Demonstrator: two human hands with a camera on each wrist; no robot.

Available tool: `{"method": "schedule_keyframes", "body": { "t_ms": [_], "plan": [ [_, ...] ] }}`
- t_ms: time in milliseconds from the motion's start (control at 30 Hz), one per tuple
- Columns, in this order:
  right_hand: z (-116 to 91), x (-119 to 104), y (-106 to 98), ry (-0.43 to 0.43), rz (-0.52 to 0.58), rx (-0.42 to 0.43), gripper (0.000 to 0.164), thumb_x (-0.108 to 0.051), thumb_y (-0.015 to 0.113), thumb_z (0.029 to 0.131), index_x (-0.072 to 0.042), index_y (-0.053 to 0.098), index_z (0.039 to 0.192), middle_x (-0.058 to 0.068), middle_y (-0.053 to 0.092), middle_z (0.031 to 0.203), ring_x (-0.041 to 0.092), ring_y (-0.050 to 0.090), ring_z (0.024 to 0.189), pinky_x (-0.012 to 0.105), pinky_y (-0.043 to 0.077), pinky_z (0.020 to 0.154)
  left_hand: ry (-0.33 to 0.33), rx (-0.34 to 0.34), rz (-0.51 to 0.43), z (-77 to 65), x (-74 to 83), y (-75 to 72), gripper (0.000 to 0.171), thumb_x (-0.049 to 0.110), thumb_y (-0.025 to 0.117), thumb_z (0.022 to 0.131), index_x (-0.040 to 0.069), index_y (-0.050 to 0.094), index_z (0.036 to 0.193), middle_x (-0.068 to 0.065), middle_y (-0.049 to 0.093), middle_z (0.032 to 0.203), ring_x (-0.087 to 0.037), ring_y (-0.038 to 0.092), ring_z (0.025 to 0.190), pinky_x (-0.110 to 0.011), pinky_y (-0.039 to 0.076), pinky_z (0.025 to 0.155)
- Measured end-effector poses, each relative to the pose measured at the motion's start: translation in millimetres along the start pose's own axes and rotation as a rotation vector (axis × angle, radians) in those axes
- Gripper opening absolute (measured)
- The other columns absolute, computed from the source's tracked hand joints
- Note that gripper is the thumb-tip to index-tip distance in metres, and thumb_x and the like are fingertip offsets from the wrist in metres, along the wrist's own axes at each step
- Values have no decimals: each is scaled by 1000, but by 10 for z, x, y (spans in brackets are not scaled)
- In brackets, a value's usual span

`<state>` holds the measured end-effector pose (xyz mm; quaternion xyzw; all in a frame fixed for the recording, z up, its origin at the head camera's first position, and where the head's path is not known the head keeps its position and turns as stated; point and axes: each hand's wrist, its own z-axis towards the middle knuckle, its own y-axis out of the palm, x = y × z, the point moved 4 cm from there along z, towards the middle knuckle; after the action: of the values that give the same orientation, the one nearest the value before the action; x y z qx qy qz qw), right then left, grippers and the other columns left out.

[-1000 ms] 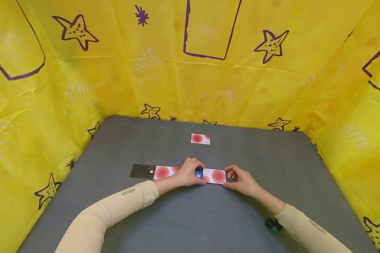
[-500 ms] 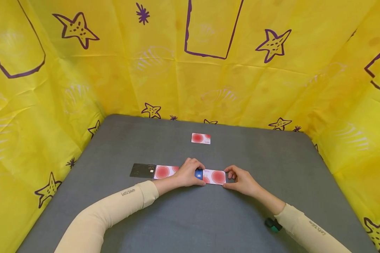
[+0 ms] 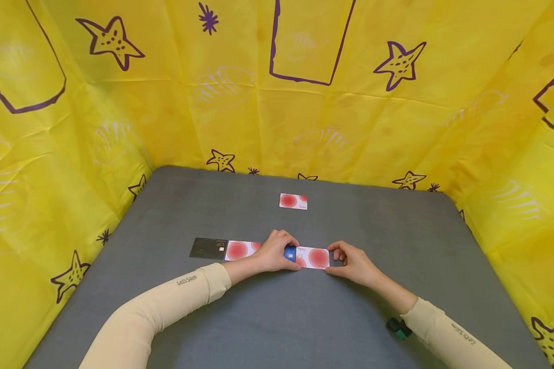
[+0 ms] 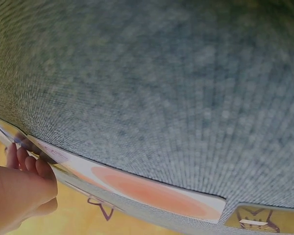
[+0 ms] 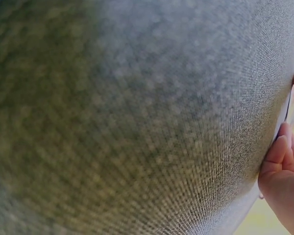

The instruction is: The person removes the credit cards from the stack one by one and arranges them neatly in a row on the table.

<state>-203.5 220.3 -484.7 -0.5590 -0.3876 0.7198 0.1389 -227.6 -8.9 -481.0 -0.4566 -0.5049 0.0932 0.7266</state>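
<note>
A row of cards lies on the grey table. At its left end is a black VIP card, followed by a white card with red circles. My left hand covers most of a blue card, gripping its far and near edges between fingers and thumb. Against the blue card's right side lies another red-circled white card. My right hand pinches that card at its right end, thumb on the near corner and forefinger on the far one. In the right wrist view the fingers sit at the card's edge.
A separate red-circled white card lies farther back on the grey table. Yellow cloth with starfish drawings hangs around the table's back and sides. A dark and green strap is at the right forearm.
Both hands keep their places on the cards. Only a very slight shift of the head view shows.
</note>
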Motion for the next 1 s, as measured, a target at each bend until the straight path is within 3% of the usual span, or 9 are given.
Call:
{"method": "schedule_keyframes", "body": {
  "t_ms": [1000],
  "plan": [
    [1,27,11,-19,2,6,49,-26,87,73,-8,63,111,-1,54,84,15,50,72,22,41,63,13,0,5,5,-14,1,47,29,88,69,8,68,106,-6,59,104,-25,45,102,-35,39,86]
  ]
}}
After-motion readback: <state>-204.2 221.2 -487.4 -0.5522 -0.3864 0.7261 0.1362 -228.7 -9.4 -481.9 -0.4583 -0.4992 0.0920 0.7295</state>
